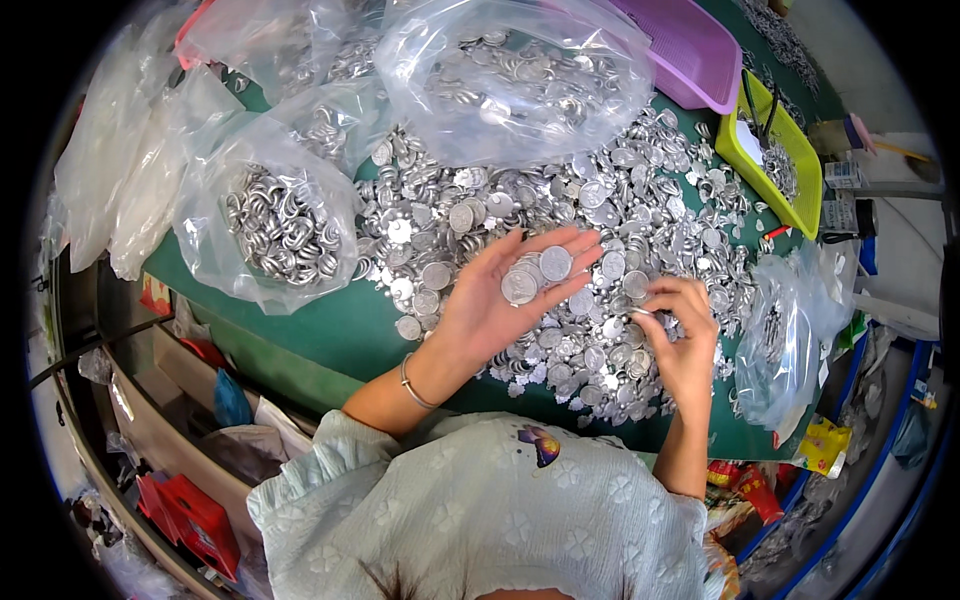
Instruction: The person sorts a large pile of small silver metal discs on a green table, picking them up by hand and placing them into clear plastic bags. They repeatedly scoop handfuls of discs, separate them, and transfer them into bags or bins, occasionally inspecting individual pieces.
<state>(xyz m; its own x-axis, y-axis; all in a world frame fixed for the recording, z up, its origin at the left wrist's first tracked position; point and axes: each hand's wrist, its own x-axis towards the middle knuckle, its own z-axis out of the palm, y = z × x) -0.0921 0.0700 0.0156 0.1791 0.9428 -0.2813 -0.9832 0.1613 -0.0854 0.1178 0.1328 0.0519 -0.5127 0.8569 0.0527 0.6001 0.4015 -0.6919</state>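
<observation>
My left hand is palm up over the pile, its fingers stretched out. On its palm and fingers rest several round silver coin-like discs. To its right, my right hand has thumb and fingertips pinched together low over the pile, on what seems a small silver metal piece; the fingers partly hide it. Another coin-like disc lies right beside those fingertips. Under and around both hands spreads a heap of loose silver metal pieces, with discs, flower-like shapes and curved bits mixed.
A clear bag of silver rings stands left on the green table. A larger clear bag of metal pieces lies at the back. A purple basket and a yellow-green basket stand far right. Another plastic bag hangs over the right edge.
</observation>
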